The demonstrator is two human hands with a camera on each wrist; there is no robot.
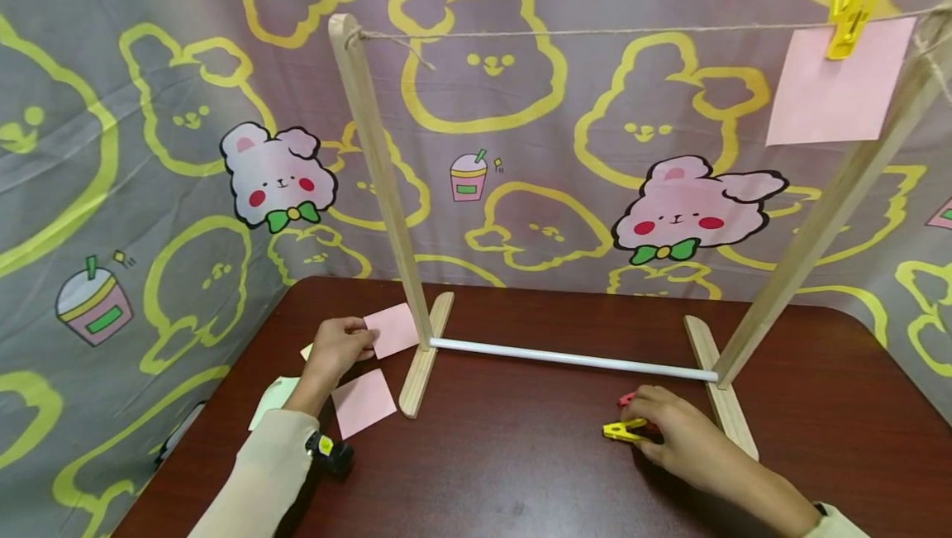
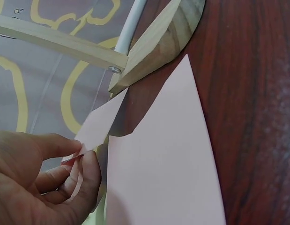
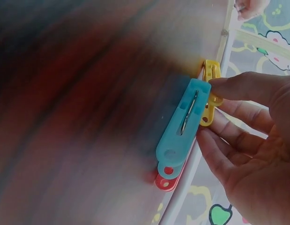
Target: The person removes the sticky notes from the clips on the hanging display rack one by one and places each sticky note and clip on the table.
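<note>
My left hand (image 1: 340, 348) pinches a pink paper square (image 1: 392, 330) by its edge, beside the rack's left foot. In the left wrist view, thumb and fingertips meet on that sheet (image 2: 100, 123). A second pink square (image 1: 364, 403) lies nearer, below this hand. Over at the right, my right hand (image 1: 680, 432) pinches a yellow clothespin (image 1: 623, 430) close to the tabletop. A red clothespin (image 1: 626, 398) shows past its fingers. The right wrist view also has a blue clothespin (image 3: 182, 126) alongside the yellow one, partly covering the red one.
A wooden rack with two posts (image 1: 383, 166), a white crossbar (image 1: 573, 359) and a string (image 1: 595, 30) stands on the dark table (image 1: 506, 455). At the string's right end, another yellow clothespin (image 1: 851, 13) holds a pink square (image 1: 836, 92). Pale green paper (image 1: 275, 397) lies at the left.
</note>
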